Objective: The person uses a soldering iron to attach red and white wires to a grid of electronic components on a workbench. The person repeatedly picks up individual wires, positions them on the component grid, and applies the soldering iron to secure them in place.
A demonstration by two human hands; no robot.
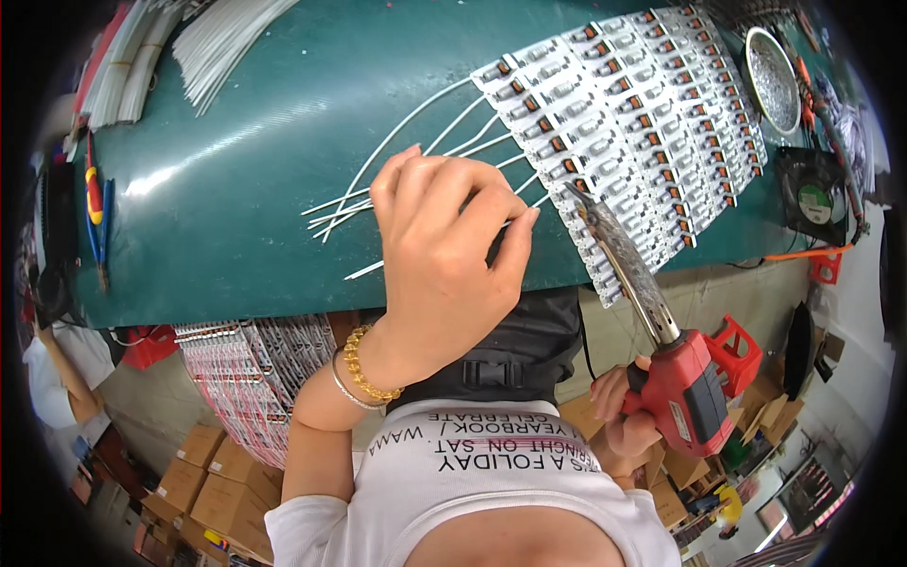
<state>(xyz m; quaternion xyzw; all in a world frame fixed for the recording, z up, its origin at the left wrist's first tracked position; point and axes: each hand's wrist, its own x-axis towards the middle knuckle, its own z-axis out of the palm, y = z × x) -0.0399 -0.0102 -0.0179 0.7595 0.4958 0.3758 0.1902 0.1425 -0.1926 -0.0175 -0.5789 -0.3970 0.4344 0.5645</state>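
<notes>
A sheet of small white circuit boards [609, 109] with orange-and-black parts lies on the green table. Several thin white wires [402, 121] run leftward from its left edge. My left hand [444, 241] is over these wires, its fingers curled and the thumb and forefinger closed around a white wire beside the boards; the fingers hide much of it. In my right hand [619, 411] is a red-and-black soldering gun [685, 392]. Its long, stained metal barrel points up and left, with the tip at the boards' left edge, close to my left fingertips.
Bundles of white wire [222, 47] lie at the far left, with tweezers [106, 222] and a red-yellow-handled tool [94, 194] below. At the right are a metal bowl [773, 80] and a black fan [811, 197]. More board sheets [255, 378] hang below the table edge; cartons [227, 491] stand beneath.
</notes>
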